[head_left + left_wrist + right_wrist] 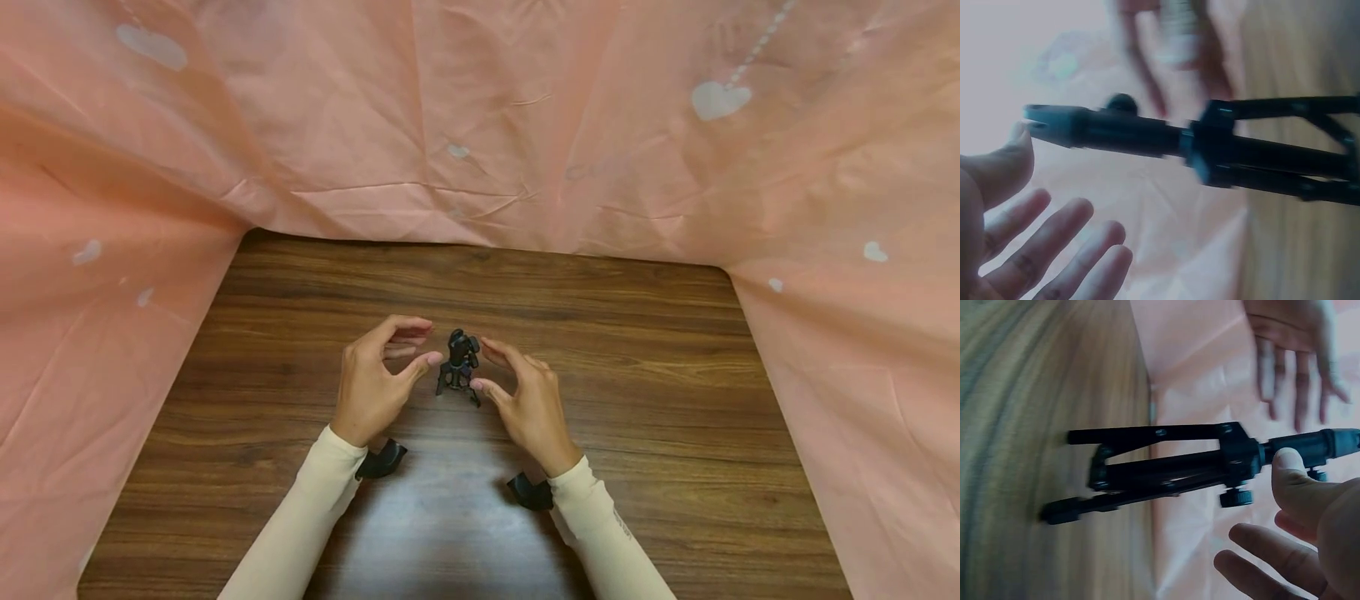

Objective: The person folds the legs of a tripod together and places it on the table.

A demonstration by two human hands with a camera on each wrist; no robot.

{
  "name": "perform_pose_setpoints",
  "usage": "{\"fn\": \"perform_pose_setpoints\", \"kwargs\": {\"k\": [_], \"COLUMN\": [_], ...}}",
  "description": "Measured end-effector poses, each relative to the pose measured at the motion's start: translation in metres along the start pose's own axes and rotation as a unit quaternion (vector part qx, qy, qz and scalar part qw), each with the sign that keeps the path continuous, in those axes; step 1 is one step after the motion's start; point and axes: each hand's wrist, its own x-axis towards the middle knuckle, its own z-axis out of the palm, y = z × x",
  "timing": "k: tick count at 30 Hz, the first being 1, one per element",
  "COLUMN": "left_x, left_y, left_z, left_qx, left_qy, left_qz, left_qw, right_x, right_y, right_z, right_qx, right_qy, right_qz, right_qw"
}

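A small black mini tripod (pixel 458 354) stands upright on the table with its legs spread. On its left, my left hand (pixel 377 379) is held with fingers loosely bent and thumb pointing at the tripod; a gap shows between them in the head view. My right hand (pixel 531 400) is at the other side, thumb and forefinger very close to the tripod. In the right wrist view the right thumb (pixel 1291 469) overlaps the upper column; whether it touches cannot be told. Knobs (pixel 1236 497) stick out from the tripod's body. Neither hand grips it.
The brown wood-grain table (pixel 637 350) extends around the tripod. Pink cloth (pixel 487 125) with pale hearts hangs at the back and both sides. A black wrist-worn device (pixel 382 460) is on the left wrist, another (pixel 531 492) on the right.
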Motion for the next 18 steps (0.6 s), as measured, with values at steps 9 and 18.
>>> {"fn": "perform_pose_setpoints", "kwargs": {"k": [9,18], "left_x": [0.017,0.024], "left_y": [0.019,0.021], "left_z": [0.004,0.016], "left_qx": [0.014,-0.035], "left_qy": [-0.031,-0.042], "left_qz": [0.028,0.044], "left_qw": [0.999,0.9975], "right_x": [-0.016,-0.023], "right_y": [0.018,0.032], "right_z": [0.016,0.035], "right_qx": [-0.001,-0.003], "right_qy": [-0.009,-0.031], "right_qz": [0.03,0.056], "right_qw": [0.9995,0.998]}}
